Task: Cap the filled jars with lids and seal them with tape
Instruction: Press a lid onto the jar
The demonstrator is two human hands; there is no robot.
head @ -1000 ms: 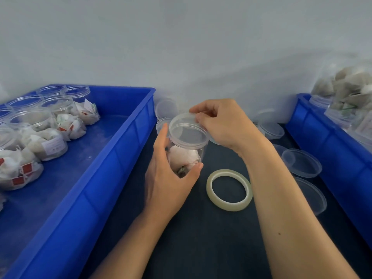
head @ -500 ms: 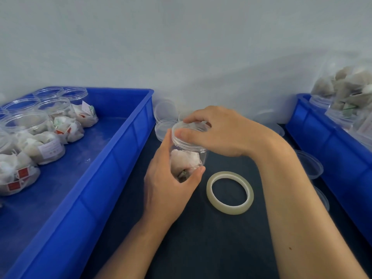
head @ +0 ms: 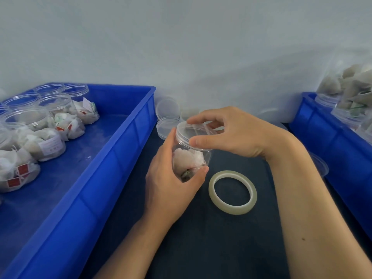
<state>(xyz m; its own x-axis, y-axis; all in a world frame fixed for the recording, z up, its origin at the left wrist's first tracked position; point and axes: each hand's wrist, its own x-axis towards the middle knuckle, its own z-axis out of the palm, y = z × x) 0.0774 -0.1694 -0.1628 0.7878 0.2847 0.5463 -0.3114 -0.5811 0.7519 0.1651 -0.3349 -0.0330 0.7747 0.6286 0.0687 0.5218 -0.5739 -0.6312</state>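
A clear plastic jar (head: 188, 161) filled with white tea bags stands at the centre of the dark table. My left hand (head: 171, 184) grips its body from the left. A clear round lid (head: 191, 132) sits on the jar's mouth, and my right hand (head: 227, 133) holds it by the rim with thumb and fingers curled over the top. A roll of clear tape (head: 233, 192) lies flat on the table just right of the jar, touching neither hand.
A large blue tray (head: 112, 158) on the left holds several open filled jars (head: 40, 141). Loose clear lids (head: 167, 117) lie behind the jar by the wall. Another blue tray (head: 330, 146) with bagged jars (head: 354, 93) stands at the right.
My right hand brought the lid down from a tilt above the jar onto its mouth and has turned around the rim. My left hand kept hold of the jar.
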